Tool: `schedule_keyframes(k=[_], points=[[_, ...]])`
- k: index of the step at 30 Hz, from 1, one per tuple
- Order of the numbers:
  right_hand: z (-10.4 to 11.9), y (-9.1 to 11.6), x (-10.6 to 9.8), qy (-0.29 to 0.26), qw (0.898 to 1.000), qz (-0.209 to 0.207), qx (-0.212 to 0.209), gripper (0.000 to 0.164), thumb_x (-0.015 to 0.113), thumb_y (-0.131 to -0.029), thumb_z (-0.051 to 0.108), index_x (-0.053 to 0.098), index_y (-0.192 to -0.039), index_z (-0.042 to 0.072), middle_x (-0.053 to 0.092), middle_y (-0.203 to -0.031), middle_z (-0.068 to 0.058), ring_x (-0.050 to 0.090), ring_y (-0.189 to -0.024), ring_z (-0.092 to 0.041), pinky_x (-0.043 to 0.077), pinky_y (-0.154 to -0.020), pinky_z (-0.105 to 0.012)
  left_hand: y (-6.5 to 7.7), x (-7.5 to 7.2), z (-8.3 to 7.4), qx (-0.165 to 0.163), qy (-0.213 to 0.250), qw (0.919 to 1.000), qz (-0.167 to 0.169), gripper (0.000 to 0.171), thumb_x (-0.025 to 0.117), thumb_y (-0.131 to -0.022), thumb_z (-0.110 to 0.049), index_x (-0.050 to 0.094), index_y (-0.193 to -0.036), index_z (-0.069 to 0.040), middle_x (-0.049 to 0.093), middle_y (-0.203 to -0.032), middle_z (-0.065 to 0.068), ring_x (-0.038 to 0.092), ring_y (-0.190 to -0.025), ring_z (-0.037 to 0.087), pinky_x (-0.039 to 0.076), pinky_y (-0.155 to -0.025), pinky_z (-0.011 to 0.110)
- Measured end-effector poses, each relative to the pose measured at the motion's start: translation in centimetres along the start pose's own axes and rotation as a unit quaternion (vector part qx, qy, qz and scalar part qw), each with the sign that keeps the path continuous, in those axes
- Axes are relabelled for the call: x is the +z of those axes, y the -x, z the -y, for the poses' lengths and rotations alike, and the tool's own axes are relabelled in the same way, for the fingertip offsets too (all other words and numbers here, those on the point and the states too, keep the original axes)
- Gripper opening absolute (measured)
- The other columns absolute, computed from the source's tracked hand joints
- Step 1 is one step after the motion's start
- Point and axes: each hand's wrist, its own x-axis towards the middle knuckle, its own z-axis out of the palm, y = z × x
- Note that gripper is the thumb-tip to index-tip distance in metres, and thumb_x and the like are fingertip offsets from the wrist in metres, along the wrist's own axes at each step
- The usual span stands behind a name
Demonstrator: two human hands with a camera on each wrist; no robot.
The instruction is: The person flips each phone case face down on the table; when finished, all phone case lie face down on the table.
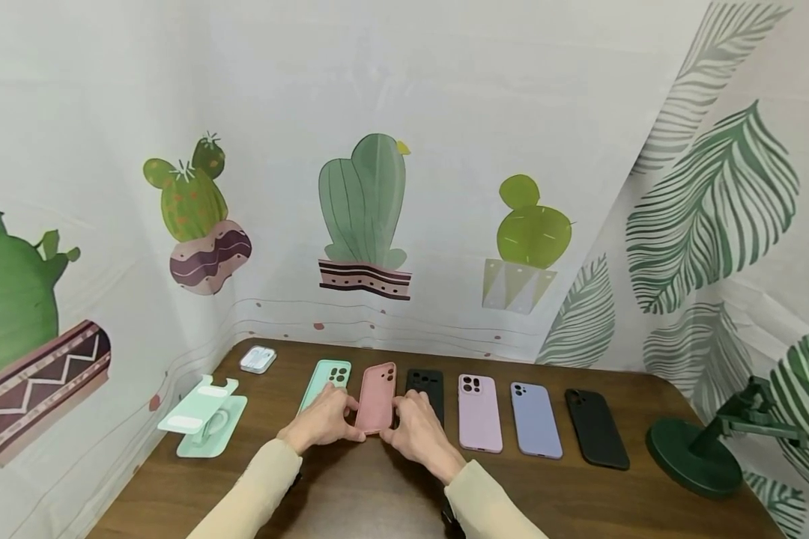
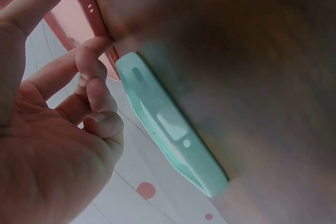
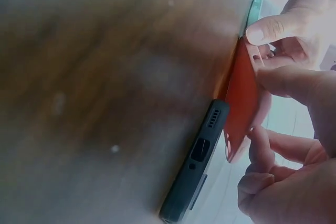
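Between both hands is a pink phone case (image 1: 376,397), its open inner side facing up in the head view. My left hand (image 1: 326,421) grips its left edge and near corner with thumb and fingers. On the opposite edge, my right hand (image 1: 419,434) pinches the near right corner. The right wrist view shows the pink case tilted, with one long edge close to the table. A mint green case (image 1: 320,373) lies just left of it, partly behind the left hand. To its right is a black case (image 1: 434,385), partly covered by the right hand.
Rightward in the row lie a lilac case (image 1: 480,415), a light blue case (image 1: 536,421) and another black case (image 1: 596,430). A dark green stand (image 1: 694,457) is at the right end. Leftward are a mint folding stand (image 1: 209,419) and a small white box (image 1: 258,359).
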Motion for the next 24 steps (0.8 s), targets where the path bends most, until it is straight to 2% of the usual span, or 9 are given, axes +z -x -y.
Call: schedule_keyframes(k=[4, 8, 12, 15, 17, 19, 21, 24], points=[[0.1, 0.4, -0.1, -0.008, 1.0, -0.021, -0.009, 0.028, 0.089, -0.083, 0.017, 0.079, -0.105, 0.005, 0.06, -0.091, -0.002, 0.05, -0.092, -0.019, 0.044, -0.075, -0.03, 0.8, -1.4, -2.4, -0.018, 0.024, 0.9995, 0.007, 0.053, 0.101, -0.075, -0.034, 0.083, -0.111, 0.0, 0.068, -0.089, 0.004, 0.053, -0.095, 0.022, 0.052, -0.083, 0.038], [0.5, 0.7, -0.4, -0.018, 0.999, -0.042, -0.019, 0.041, 0.089, -0.085, 0.017, 0.079, -0.121, 0.002, 0.064, -0.1, -0.003, 0.05, -0.096, -0.016, 0.045, -0.076, -0.028, 1.1, -2.3, -4.0, -0.024, 0.058, 0.9978, 0.024, 0.048, 0.099, -0.077, -0.027, 0.082, -0.112, 0.002, 0.067, -0.087, 0.0, 0.055, -0.086, 0.015, 0.05, -0.077, 0.031], [1.0, 0.8, -0.4, -0.018, 0.998, -0.053, -0.035, 0.053, 0.088, -0.086, 0.017, 0.074, -0.135, 0.001, 0.066, -0.105, -0.002, 0.049, -0.096, -0.014, 0.045, -0.077, -0.025, 1.2, -2.4, -4.1, 0.007, 0.117, 0.9907, 0.07, 0.044, 0.092, -0.086, -0.016, 0.078, -0.121, 0.006, 0.061, -0.082, -0.001, 0.051, -0.074, 0.009, 0.044, -0.067, 0.023], [1.4, 0.8, -0.1, -0.01, 0.997, -0.056, -0.052, 0.055, 0.088, -0.088, 0.017, 0.072, -0.138, 0.001, 0.066, -0.103, -0.001, 0.049, -0.094, -0.013, 0.044, -0.077, -0.024, 1.2, -2.5, -4.0, 0.04, 0.13, 0.986, 0.096, 0.034, 0.083, -0.091, -0.006, 0.078, -0.123, 0.005, 0.065, -0.08, 0.002, 0.052, -0.071, 0.007, 0.044, -0.065, 0.022], [1.6, 0.8, 0.1, 0.0, 0.996, -0.061, -0.064, 0.054, 0.088, -0.088, 0.018, 0.073, -0.138, 0.002, 0.066, -0.103, -0.001, 0.049, -0.093, -0.013, 0.044, -0.077, -0.024, 1.3, -2.7, -3.9, 0.045, 0.122, 0.9881, 0.083, 0.027, 0.076, -0.097, -0.005, 0.079, -0.122, 0.004, 0.074, -0.088, 0.007, 0.059, -0.078, 0.009, 0.05, -0.071, 0.026], [1.7, 0.7, 0.3, 0.014, 0.994, -0.073, -0.075, 0.053, 0.089, -0.087, 0.02, 0.074, -0.136, 0.004, 0.067, -0.103, -0.001, 0.05, -0.092, -0.014, 0.045, -0.077, -0.024, 1.2, -3.0, -3.9, 0.028, 0.121, 0.991, 0.049, 0.029, 0.07, -0.104, -0.012, 0.077, -0.126, 0.004, 0.081, -0.107, 0.013, 0.07, -0.092, 0.017, 0.058, -0.082, 0.033], [1.8, 0.7, 0.5, 0.022, 0.993, -0.084, -0.083, 0.052, 0.09, -0.087, 0.02, 0.074, -0.134, 0.006, 0.068, -0.102, -0.002, 0.051, -0.091, -0.014, 0.045, -0.077, -0.025, 1.1, -3.4, -3.9, -0.004, 0.142, 0.9896, 0.023, 0.042, 0.066, -0.109, -0.024, 0.07, -0.138, 0.006, 0.08, -0.117, 0.016, 0.071, -0.101, 0.023, 0.059, -0.086, 0.039], [1.7, 0.7, 0.5, 0.021, 0.992, -0.089, -0.086, 0.051, 0.09, -0.087, 0.021, 0.075, -0.134, 0.008, 0.069, -0.101, -0.002, 0.052, -0.091, -0.015, 0.047, -0.079, -0.028, 0.8, -3.9, -4.1, -0.031, 0.186, 0.982, 0.01, 0.064, 0.071, -0.107, -0.034, 0.056, -0.153, 0.008, 0.078, -0.111, 0.014, 0.07, -0.095, 0.023, 0.057, -0.079, 0.034]])
